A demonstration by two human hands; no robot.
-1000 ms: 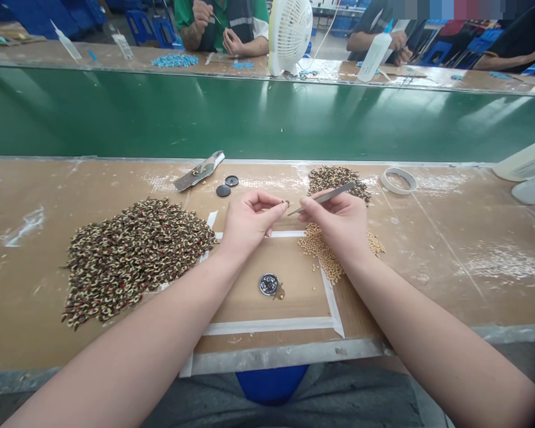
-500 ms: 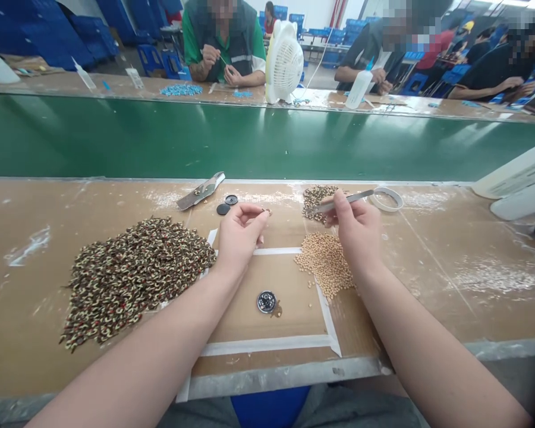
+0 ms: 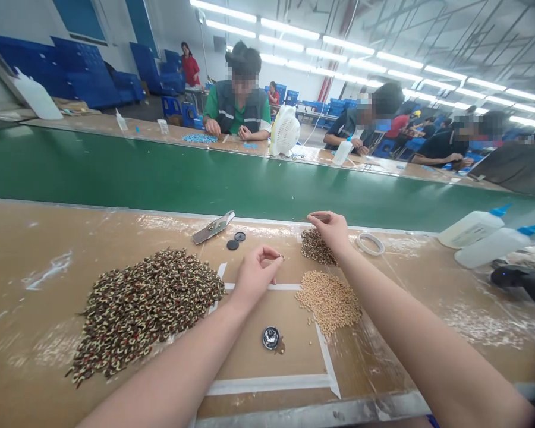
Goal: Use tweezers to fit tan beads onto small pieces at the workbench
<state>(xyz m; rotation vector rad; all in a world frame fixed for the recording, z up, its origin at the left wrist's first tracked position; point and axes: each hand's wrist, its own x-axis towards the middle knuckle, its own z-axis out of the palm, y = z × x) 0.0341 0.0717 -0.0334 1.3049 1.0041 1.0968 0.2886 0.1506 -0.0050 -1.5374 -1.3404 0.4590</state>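
My left hand point(image 3: 255, 274) is raised over the taped rectangle, thumb and fingers pinched on a tiny piece point(image 3: 282, 257) with a dark and a pale part. Beyond the small dark-and-pale pile point(image 3: 316, 246), my right hand point(image 3: 331, 229) is closed on metal tweezers point(image 3: 320, 217), which show only as a short sliver. Below it lies a heap of beige beads point(image 3: 330, 300). A large heap of dark brown, cream and red pieces point(image 3: 147, 309) spreads left of my left hand. Nearer me, a round black dish point(image 3: 271, 337) with shiny contents sits on the board.
Two black discs point(image 3: 236, 241) and a camouflage-patterned strip point(image 3: 214, 227) lie at the back. A white tape ring point(image 3: 370, 244) and blue-capped bottles point(image 3: 470, 229) are at right. Past the green belt point(image 3: 160, 172), co-workers sit near a white fan point(image 3: 285, 132).
The camera has tilted up, showing more of the room. My right hand has moved away from me, past the small pile, turning the tweezers. My left hand keeps its pinch.
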